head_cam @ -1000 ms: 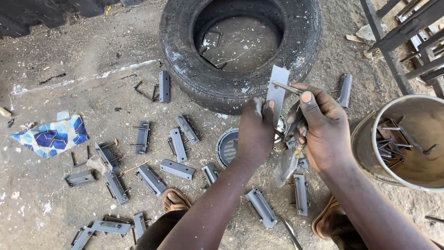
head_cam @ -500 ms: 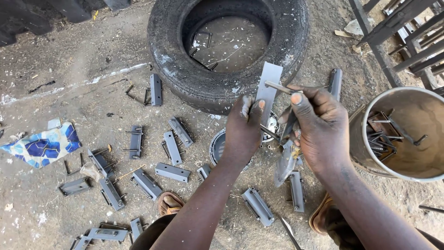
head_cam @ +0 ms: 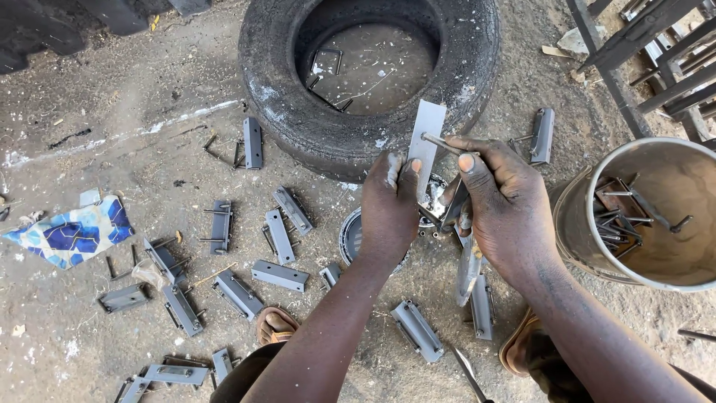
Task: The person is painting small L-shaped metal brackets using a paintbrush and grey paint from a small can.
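Observation:
My left hand (head_cam: pixel 389 209) grips the lower end of a flat grey metal plate (head_cam: pixel 426 136), held upright in front of a worn black tyre (head_cam: pixel 283 97). My right hand (head_cam: pixel 507 201) pinches a thin metal rod (head_cam: pixel 441 142) against the plate's upper face and also holds a longer metal piece (head_cam: pixel 468 269) that hangs down below the palm. Under both hands a small round tin (head_cam: pixel 350 235) lies on the ground, partly hidden.
Several grey metal brackets (head_cam: pixel 280 275) lie scattered on the dirt floor to the left and below. A bucket (head_cam: pixel 589 246) with metal parts stands at right. A blue patterned cloth (head_cam: pixel 71 233) is far left, a metal frame (head_cam: pixel 641 37) top right, sandalled feet below.
Both hands with the plate sit a little lower and more central in view as the camera shifted. The grip on plate and rod is unchanged.

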